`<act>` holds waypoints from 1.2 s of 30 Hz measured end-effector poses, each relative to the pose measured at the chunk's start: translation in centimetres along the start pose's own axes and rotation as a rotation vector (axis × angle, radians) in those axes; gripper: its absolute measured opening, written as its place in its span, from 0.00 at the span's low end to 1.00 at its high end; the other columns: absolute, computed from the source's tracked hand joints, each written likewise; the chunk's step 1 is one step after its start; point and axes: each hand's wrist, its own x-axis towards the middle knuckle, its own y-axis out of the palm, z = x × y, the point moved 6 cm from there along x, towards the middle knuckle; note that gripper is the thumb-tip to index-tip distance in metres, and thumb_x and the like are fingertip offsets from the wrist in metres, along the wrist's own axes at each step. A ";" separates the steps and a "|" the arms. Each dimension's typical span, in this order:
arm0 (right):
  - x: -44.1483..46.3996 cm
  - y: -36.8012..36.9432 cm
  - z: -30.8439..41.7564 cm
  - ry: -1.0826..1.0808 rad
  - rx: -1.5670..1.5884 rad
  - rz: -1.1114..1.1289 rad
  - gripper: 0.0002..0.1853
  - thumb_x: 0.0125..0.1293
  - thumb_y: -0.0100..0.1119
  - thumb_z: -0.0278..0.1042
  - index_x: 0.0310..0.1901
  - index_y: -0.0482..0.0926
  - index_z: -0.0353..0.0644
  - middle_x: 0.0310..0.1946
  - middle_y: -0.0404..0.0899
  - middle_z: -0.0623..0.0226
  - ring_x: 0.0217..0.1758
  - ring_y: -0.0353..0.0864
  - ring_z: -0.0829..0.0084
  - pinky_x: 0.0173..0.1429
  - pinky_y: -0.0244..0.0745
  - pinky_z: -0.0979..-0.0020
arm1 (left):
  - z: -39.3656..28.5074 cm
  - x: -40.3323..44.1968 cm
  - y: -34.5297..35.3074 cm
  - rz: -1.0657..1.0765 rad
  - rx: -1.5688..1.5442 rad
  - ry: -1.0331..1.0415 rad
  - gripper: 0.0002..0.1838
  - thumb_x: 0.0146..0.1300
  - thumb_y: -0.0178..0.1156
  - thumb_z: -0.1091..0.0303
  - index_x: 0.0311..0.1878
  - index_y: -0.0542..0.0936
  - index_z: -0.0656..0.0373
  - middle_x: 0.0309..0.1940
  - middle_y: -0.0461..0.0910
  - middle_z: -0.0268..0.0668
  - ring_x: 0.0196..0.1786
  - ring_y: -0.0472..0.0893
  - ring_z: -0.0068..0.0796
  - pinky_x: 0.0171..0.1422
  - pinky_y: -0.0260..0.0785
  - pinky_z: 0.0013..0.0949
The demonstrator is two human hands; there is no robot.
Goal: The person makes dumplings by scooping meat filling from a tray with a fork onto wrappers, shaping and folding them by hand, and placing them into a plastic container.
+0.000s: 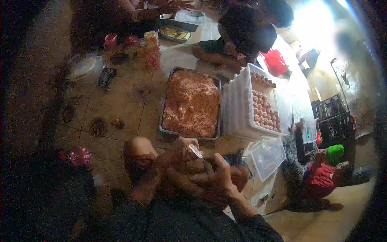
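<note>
My left hand (183, 148) is closed on a small whitish wrapper (196, 151) above my folded legs. Close to its right, my right hand (219, 167) is also closed, with its fingertips at the lower end of the wrapper. What lies inside my fingers is too small to make out. Just beyond my hands, a metal tray (161, 125) on the tiled floor holds a heap of reddish-brown crumbly mixture (191, 103). Right of it stands a stack of clear plastic boxes (238, 109), the top one holding rows of round brown balls (262, 109).
A clear lid (267, 157) lies right of my knee. Across the tray sits a person in dark clothes (246, 30); another person's arms (153, 13) reach in at top left. A person in red (321, 179) is at right. A red-labelled bottle (80, 156) lies left.
</note>
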 end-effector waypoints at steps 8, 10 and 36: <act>0.0 -3.2 2.6 -0.030 0.062 -0.200 0.08 0.63 0.62 0.20 0.45 0.80 0.32 0.37 0.79 0.55 0.39 0.83 0.62 0.43 0.76 0.70 | -6.2 0.2 -1.9 -0.265 0.139 0.179 0.19 0.55 0.75 0.53 0.36 0.81 0.59 0.29 0.84 0.40 0.31 0.84 0.31 0.35 0.74 0.37; 0.1 -2.4 2.9 -0.135 -0.007 -0.109 0.08 0.64 0.62 0.18 0.45 0.80 0.32 0.37 0.80 0.57 0.40 0.83 0.66 0.44 0.77 0.70 | -3.6 0.6 -0.8 -0.125 0.128 0.104 0.21 0.54 0.77 0.52 0.37 0.80 0.58 0.29 0.84 0.38 0.30 0.83 0.31 0.37 0.75 0.35; 13.3 0.5 -8.4 -0.004 -0.262 0.191 0.24 0.67 0.66 0.36 0.63 0.76 0.44 0.48 0.81 0.49 0.54 0.80 0.50 0.57 0.77 0.54 | -2.6 0.3 0.6 -0.068 -0.931 -0.046 0.50 0.70 0.41 0.26 0.69 0.68 0.70 0.62 0.75 0.42 0.64 0.74 0.34 0.71 0.65 0.41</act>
